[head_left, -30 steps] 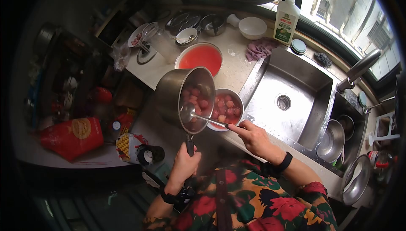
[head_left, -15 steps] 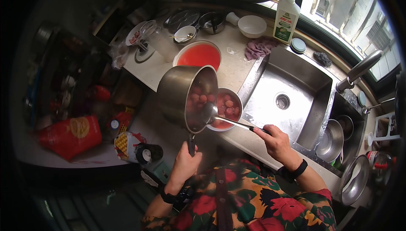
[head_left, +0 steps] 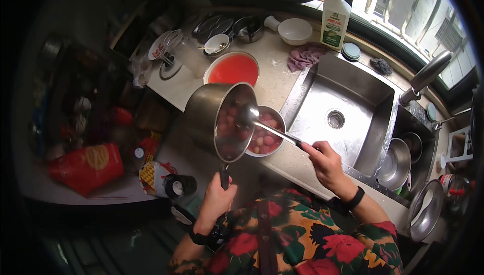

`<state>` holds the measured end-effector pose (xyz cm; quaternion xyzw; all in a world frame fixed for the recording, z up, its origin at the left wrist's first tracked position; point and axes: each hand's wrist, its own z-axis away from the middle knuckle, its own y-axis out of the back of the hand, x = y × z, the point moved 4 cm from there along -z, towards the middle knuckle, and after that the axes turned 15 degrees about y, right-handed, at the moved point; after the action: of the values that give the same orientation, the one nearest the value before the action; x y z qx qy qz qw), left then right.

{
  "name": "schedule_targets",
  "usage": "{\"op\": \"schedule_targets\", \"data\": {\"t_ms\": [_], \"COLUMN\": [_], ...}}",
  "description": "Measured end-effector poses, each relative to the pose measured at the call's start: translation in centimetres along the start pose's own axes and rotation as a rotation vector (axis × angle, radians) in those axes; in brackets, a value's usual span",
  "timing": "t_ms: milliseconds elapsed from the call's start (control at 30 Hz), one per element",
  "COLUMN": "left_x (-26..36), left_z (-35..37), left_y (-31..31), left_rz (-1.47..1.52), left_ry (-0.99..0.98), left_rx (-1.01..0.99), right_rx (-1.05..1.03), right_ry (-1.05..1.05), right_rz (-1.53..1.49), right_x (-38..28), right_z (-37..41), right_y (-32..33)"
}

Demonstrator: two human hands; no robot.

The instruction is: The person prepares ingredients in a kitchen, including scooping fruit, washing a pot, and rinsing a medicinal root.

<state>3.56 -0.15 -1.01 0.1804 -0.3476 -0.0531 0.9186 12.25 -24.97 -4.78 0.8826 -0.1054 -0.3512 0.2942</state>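
A steel pot (head_left: 201,116) is tilted on its side, its mouth toward a white-rimmed bowl (head_left: 283,129) on the counter. My left hand (head_left: 218,197) is closed round the pot's black handle. Reddish round pieces (head_left: 229,121) lie inside the pot, and more of them (head_left: 265,139) fill the bowl. My right hand (head_left: 325,164) grips the dark handle of a metal ladle (head_left: 248,116), whose head is at the pot's mouth. Behind the pot stands a bowl of red liquid (head_left: 233,68).
To the right is a steel sink (head_left: 343,98) with a faucet (head_left: 428,73). A pump bottle (head_left: 335,18), a purple cloth (head_left: 306,56) and a white bowl (head_left: 295,31) stand behind. Steel bowls (head_left: 396,164) lie at the right, a red bag (head_left: 88,166) at the left.
The ladle head has moved up and left to the pot's mouth, with my right hand slightly higher. More round pieces now show in the bowl. The view has shifted slightly.
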Motion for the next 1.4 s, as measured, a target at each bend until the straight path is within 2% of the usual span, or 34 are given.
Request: {"op": "schedule_targets", "data": {"t_ms": [167, 233, 367, 500, 567, 967, 1200, 1300, 1367, 1400], "left_x": [-0.1, -0.2, -0.1, -0.1, -0.1, 0.2, -0.1, -0.7, -1.0, -1.2], "left_z": [0.4, 0.1, -0.1, -0.2, -0.4, -0.5, 0.1, -0.1, -0.4, -0.7], "left_y": [-0.2, 0.0, 0.0, -0.2, -0.4, -0.2, -0.3, -0.2, 0.0, 0.1], "left_rz": [-0.03, -0.025, 0.028, 0.02, -0.01, 0.014, -0.064, -0.086, -0.22, -0.221], "left_ry": [0.008, 0.0, 0.0, 0.011, -0.032, -0.002, -0.016, -0.072, -0.211, -0.211], "left_rx": [-0.001, 0.002, 0.03, 0.032, 0.064, 0.054, 0.079, 0.107, 0.175, 0.177], "right_rx": [0.022, -0.085, -0.193, -0.215, -0.171, -0.104, -0.008, -0.013, -0.073, -0.072], "right_ry": [0.052, 0.046, 0.043, 0.023, 0.054, -0.009, 0.02, 0.04, 0.082, 0.082], "right_rz": [0.0, 0.057, 0.081, 0.072, 0.112, 0.127, 0.005, -0.031, 0.02, 0.019], "right_x": [-0.3, -0.5, -0.9, -1.1, -1.0, -1.4, -2.2, -2.1, -2.2, -2.1], "right_z": [-2.6, -2.7, -1.8, -0.8, -0.2, 3.1, 0.4, -0.1, 0.0, 0.2], "right_y": [-3.6, -4.2, -3.7, -2.6, -1.8, 1.5, -1.6, -3.3, -3.5, -3.2]}}
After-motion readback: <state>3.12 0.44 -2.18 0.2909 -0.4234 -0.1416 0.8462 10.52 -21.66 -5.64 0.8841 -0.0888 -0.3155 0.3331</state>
